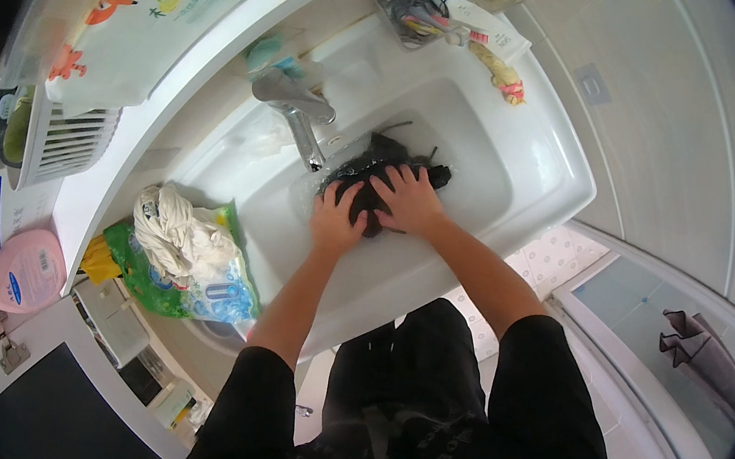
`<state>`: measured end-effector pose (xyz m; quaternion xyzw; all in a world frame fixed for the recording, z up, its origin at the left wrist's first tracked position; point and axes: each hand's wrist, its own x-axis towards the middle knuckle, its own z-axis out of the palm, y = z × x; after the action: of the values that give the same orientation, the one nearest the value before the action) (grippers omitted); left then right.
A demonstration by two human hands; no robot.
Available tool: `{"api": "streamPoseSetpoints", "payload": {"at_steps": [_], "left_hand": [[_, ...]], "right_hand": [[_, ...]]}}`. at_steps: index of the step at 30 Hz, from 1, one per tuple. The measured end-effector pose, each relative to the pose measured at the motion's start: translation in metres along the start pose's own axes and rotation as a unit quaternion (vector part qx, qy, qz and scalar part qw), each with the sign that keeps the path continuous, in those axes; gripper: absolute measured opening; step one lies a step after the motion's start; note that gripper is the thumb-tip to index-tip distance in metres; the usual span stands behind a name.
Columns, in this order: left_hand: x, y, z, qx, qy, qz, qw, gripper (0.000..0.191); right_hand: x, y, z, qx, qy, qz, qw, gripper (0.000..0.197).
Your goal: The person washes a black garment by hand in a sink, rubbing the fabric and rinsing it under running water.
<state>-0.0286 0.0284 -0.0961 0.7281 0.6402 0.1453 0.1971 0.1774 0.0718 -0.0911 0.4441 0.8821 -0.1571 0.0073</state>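
Note:
A wet black cloth (373,182), probably a garment, lies bunched in the white washbasin (482,195) with some water around it. Thin dark straps or cords stick out at its far side. My left hand (335,220) grips the near left part of the cloth, its fingers curled over the fabric. On the right part, my right hand (412,200) clutches the same cloth, with the fingertips bent into it. The two thumbs are close together between the hands. Above and left of the cloth reaches a chrome faucet (301,122); I cannot tell whether water runs from it.
A whitish cloth (178,234) rests on a green and blue plastic packet (222,294) at the basin's left. Toothbrushes and tubes fill a clear holder (410,18) at the back. A pink pump bottle (28,270) and a white basket (72,141) are at the left.

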Motion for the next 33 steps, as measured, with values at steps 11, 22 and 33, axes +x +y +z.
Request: {"api": "streamPoseSetpoints", "payload": {"at_steps": [11,22,33], "left_hand": [[0.031,-0.011,0.043,0.11,-0.016,-0.159,0.981,0.037],[0.073,-0.01,0.042,0.149,-0.112,-0.288,0.939,0.041],[0.036,-0.003,-0.016,-0.1,-0.165,-0.233,0.953,0.047]], "right_hand": [[0.047,0.023,0.015,0.048,-0.004,0.021,0.999,0.05],[0.092,0.02,0.013,0.075,-0.129,0.121,0.981,0.055],[0.056,0.011,0.008,0.278,-0.176,0.229,0.916,0.062]]}}
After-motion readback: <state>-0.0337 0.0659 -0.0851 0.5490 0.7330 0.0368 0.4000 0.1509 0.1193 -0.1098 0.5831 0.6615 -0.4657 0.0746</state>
